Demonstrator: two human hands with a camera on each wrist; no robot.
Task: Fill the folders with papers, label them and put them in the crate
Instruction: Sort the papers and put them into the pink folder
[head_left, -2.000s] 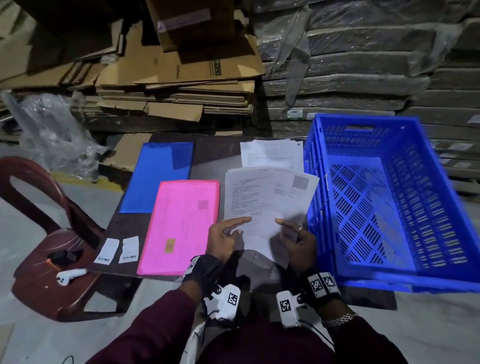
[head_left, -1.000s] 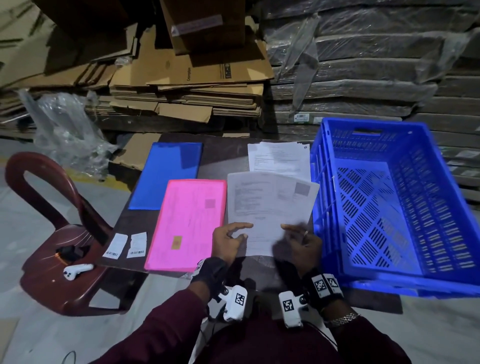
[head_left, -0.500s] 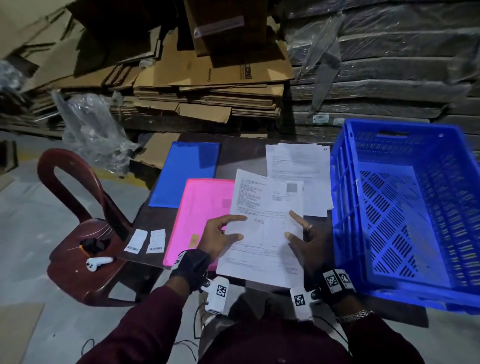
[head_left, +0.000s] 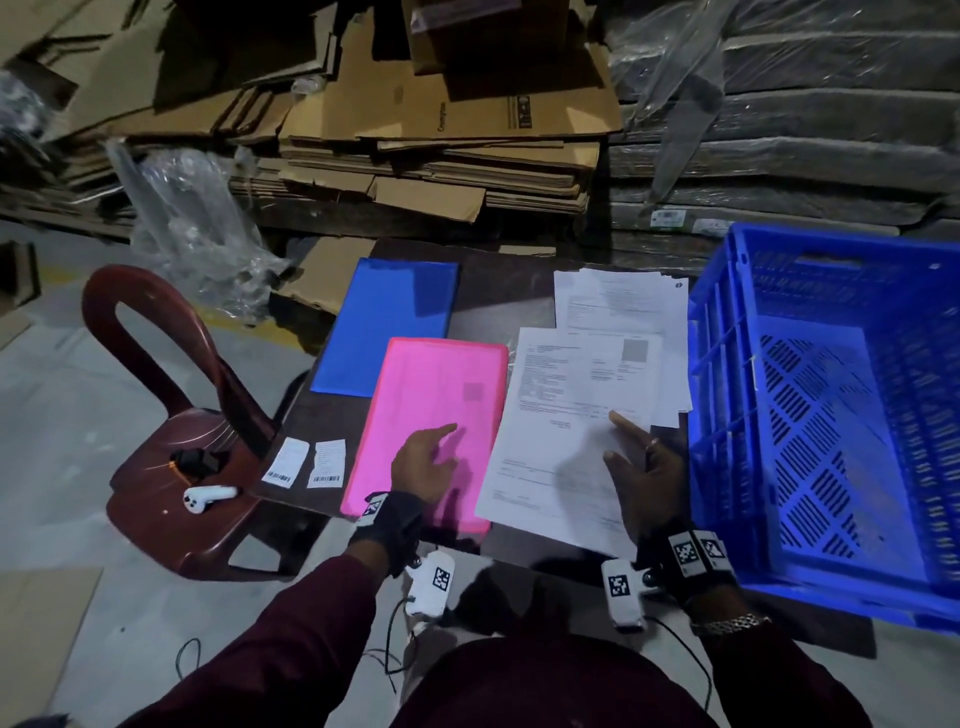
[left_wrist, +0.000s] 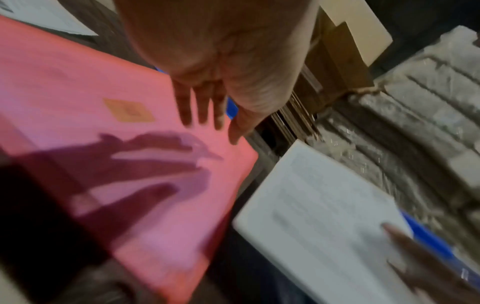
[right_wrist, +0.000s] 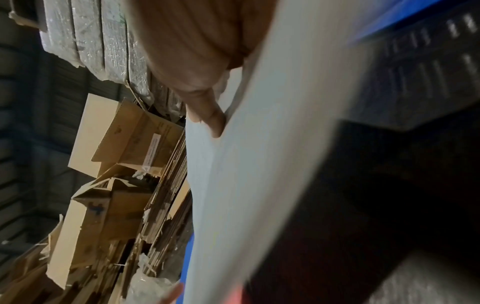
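Note:
A pink folder (head_left: 431, 395) lies shut near the table's front edge, and a blue folder (head_left: 387, 322) lies behind it. My left hand (head_left: 423, 460) hovers just over the pink folder (left_wrist: 103, 144) with straight fingers (left_wrist: 200, 107) and holds nothing. My right hand (head_left: 636, 467) grips a sheaf of printed papers (head_left: 566, 415) by its near right corner, to the right of the pink folder. In the right wrist view my thumb (right_wrist: 207, 115) presses on the papers (right_wrist: 259, 174). Two barcode labels (head_left: 306, 462) lie left of the pink folder. The blue crate (head_left: 727, 395) stands empty at the right.
More loose papers (head_left: 623, 301) lie on the dark table (head_left: 498, 291) behind the held sheaf. A brown plastic chair (head_left: 171, 467) with a small white device (head_left: 208, 498) on it stands at the left. Flattened cardboard (head_left: 441, 135) and wrapped stacks (head_left: 805, 130) rise behind the table.
My left hand has let go of the papers and moved left over the pink folder. The right hand now holds the sheaf alone, lower and flatter than before.

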